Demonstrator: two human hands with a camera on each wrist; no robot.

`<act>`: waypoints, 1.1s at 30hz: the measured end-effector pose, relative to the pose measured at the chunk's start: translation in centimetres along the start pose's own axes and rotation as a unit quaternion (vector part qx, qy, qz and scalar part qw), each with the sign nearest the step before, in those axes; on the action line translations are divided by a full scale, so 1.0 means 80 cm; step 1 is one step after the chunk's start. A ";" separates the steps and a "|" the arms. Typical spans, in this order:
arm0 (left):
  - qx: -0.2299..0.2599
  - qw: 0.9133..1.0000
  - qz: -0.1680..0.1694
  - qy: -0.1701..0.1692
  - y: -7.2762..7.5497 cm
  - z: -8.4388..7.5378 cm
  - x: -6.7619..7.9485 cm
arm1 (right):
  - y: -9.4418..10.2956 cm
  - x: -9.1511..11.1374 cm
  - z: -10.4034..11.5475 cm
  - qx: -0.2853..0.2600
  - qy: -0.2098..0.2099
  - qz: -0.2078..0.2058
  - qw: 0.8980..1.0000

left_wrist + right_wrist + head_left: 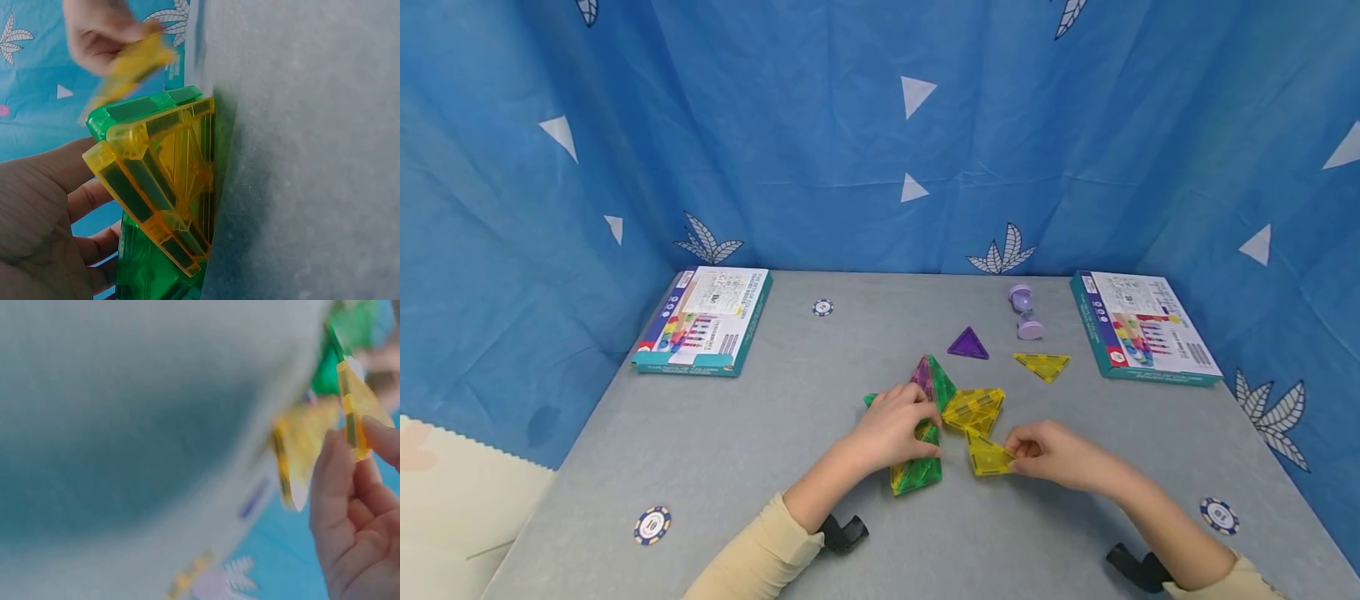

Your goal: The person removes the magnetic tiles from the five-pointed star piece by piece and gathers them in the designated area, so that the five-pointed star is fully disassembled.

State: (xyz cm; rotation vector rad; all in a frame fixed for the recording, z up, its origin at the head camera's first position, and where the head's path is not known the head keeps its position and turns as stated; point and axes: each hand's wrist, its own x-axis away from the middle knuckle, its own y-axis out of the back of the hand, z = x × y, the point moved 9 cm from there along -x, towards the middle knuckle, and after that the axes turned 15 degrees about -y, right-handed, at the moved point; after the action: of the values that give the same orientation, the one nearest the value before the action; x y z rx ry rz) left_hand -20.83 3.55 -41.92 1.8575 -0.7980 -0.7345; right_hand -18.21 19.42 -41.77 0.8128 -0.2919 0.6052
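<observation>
My left hand point(891, 425) curves over a standing build of green and yellow magnetic tiles point(917, 475) and grips it; thumb and index finger show on its right side. In the left wrist view, the other fingers reach behind the build's green tile point(147, 265), with yellow triangle tiles point(165, 187) in front. My right hand point(1060, 454) pinches a yellow triangle tile point(988, 457) by its edge, just right of the build. Another group of yellow tiles point(973, 408) lies just beyond that tile. Behind the left hand rises a green and purple peak point(936, 379).
A loose purple triangle tile point(968, 343) and a yellow triangle tile point(1042, 365) lie farther back, near a purple sandglass point(1026, 312). Flat boxes stand at the back left point(707, 321) and back right point(1146, 327). Several poker chips point(652, 526) lie about the grey table point(760, 433).
</observation>
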 end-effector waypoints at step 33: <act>0.010 1.000 0.003 -0.010 0.002 -0.002 0.000 | 0.084 -0.238 0.047 -0.292 -0.168 -0.043 0.941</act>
State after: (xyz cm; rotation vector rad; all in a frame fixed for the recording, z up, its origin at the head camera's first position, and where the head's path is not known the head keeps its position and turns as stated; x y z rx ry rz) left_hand -20.72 3.57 -41.74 1.8671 -0.8251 -0.7449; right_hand -37.44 12.72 -44.19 0.3442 -0.7087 0.2647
